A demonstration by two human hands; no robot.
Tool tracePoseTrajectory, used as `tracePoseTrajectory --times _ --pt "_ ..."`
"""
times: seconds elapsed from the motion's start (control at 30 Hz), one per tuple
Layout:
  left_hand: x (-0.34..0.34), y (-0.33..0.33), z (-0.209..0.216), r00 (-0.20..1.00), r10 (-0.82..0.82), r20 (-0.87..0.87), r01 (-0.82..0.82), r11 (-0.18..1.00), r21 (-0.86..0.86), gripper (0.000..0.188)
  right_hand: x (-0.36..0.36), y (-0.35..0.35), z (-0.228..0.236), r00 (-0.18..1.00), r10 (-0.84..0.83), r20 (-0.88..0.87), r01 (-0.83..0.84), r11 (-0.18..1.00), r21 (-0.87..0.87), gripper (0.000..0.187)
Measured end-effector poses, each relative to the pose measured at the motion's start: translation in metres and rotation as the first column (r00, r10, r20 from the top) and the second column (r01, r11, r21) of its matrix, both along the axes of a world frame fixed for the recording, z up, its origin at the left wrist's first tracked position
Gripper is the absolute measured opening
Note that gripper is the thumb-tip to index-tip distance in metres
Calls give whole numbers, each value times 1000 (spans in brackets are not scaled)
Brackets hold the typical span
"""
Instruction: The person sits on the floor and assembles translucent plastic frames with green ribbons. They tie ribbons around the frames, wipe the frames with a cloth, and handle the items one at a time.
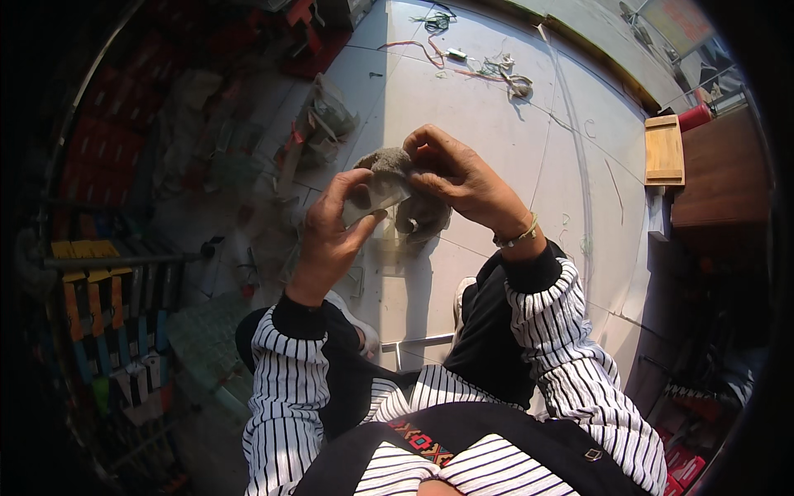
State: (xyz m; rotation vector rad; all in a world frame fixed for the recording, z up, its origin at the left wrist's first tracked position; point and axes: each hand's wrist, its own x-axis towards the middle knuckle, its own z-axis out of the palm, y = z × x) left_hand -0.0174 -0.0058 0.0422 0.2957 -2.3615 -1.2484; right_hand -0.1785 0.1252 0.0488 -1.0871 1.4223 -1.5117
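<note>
In front of me, above the tiled floor, both hands hold up a grey fuzzy piece, like thick fabric (385, 160), with a smooth pale part (387, 196) on the side toward me. My left hand (329, 230) is closed on it from the left, thumb and fingers pinching the pale part. My right hand (465, 178) pinches its upper right edge, fingers bent. A dark greyish part (428, 217) hangs beneath the right fingers. Whether it belongs to the same piece, I cannot tell.
Pale floor tiles (496, 124) lie ahead, with cords and string (504, 70) scattered on them. To the left are a crumpled plastic bag (327, 116) and a dark rack of colourful packaged goods (103, 306). A small wooden stool (664, 150) stands to the right.
</note>
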Motion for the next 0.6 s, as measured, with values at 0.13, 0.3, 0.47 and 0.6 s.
tracePoseTrajectory --times 0.13,0.3,0.47,0.6 --pt "-1 -3 1 999 -20 -33 16 993 -113 47 6 -2 -4 977 -130 -166 128 992 -23 21" --pt "-5 5 6 990 -140 15 137 936 -323 51 14 -12 -12 950 -298 -94 292 954 -74 17" --pt "-6 18 2 987 -161 9 159 966 -201 50 -3 -15 -20 913 -406 46 408 912 -37 15" --pt "6 -2 7 998 55 34 -60 984 168 42 -15 -9 -9 691 -652 313 704 705 -86 15"
